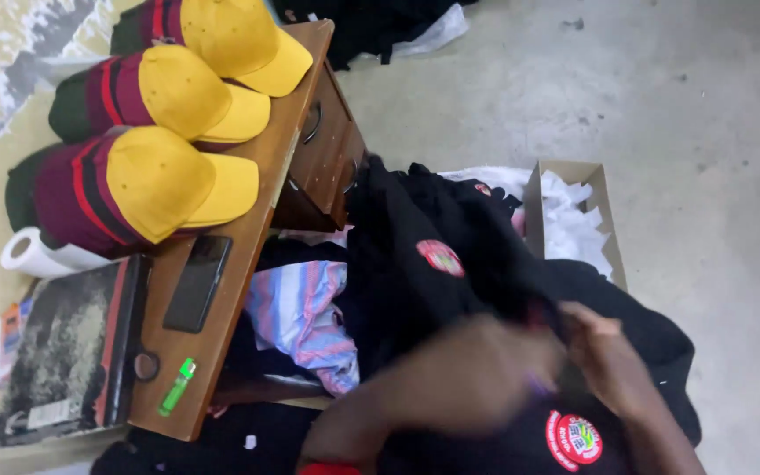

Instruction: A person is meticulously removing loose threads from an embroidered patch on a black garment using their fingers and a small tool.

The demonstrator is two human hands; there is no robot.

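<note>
the left hand (pixel 477 374) was blurred, its forearm reaching across low in view, its grip impossible to read. the right hand (pixel 600 352) was bent beside it, fingers curled closed.

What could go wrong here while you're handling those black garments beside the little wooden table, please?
The black garments are heaped against the wooden table; a hard tug might jolt it, and the stacked yellow caps overhanging its edge could topple. The phone and green lighter lie near the table's edge and might slide off. Both hands, left and right, are blurred, so a grip on the fabric could possibly slip.
</note>
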